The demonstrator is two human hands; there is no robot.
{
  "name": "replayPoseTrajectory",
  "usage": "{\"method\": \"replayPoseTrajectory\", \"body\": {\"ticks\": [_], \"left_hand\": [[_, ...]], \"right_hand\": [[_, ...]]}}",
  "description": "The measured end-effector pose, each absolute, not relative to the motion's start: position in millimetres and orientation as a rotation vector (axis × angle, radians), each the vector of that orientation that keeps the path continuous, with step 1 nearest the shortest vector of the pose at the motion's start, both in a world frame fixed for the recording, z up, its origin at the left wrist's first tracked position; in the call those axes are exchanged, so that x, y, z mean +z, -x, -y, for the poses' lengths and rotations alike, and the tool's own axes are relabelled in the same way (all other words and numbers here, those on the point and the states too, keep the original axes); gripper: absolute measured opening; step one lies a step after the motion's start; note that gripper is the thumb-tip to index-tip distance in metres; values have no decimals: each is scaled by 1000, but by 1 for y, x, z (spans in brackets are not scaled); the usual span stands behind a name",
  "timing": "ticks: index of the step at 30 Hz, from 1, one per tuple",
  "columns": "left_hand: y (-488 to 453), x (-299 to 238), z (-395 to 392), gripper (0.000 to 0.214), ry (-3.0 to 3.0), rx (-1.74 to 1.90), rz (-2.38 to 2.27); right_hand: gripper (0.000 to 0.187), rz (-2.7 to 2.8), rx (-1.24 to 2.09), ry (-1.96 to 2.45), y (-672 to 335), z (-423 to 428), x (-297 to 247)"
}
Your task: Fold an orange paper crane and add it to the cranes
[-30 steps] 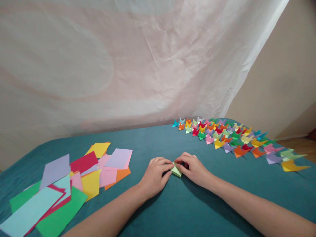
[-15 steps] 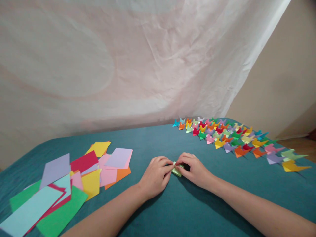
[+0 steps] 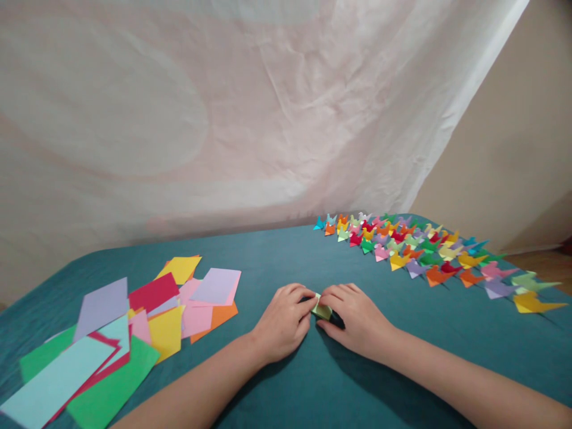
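A small light green folded paper piece (image 3: 321, 309) lies on the teal cloth (image 3: 339, 381) between my two hands. My left hand (image 3: 283, 322) rests on the cloth with its fingers curled, fingertips pinching the paper's left edge. My right hand (image 3: 356, 319) lies over the paper's right side, fingers closed and pressing it down. Most of the paper is hidden under my fingers.
Loose coloured paper sheets (image 3: 129, 322) lie scattered at the left. Several rows of small folded paper birds (image 3: 415, 250) in many colours stand at the back right. A white wrinkled sheet (image 3: 232, 113) hangs behind the table.
My right hand has slid lower and flatter over the green paper, covering more of it. The paper looks smaller and more folded. My left hand has barely moved.
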State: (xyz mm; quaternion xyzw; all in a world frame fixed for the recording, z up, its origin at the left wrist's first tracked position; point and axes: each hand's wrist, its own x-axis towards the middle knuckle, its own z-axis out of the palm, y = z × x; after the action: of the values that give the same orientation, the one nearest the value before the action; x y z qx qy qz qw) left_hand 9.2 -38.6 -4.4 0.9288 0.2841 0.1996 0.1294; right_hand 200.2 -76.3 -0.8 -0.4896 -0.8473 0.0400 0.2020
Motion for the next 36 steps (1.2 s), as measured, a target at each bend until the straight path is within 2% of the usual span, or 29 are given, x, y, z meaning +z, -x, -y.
{"method": "replayPoseTrajectory", "body": {"ticks": [14,21,36], "left_hand": [[-8,-5,40,38,-2775,494,-844],[-8,-6,40,37,-2801,474,-845],[-6,-7,38,39,-2797,449,-861]], "right_hand": [[24,2649,-1,1288,-205,82,17],[44,2758,69,1242,-214,78,19],[48,2843,38,1237,-218,77,18]]}}
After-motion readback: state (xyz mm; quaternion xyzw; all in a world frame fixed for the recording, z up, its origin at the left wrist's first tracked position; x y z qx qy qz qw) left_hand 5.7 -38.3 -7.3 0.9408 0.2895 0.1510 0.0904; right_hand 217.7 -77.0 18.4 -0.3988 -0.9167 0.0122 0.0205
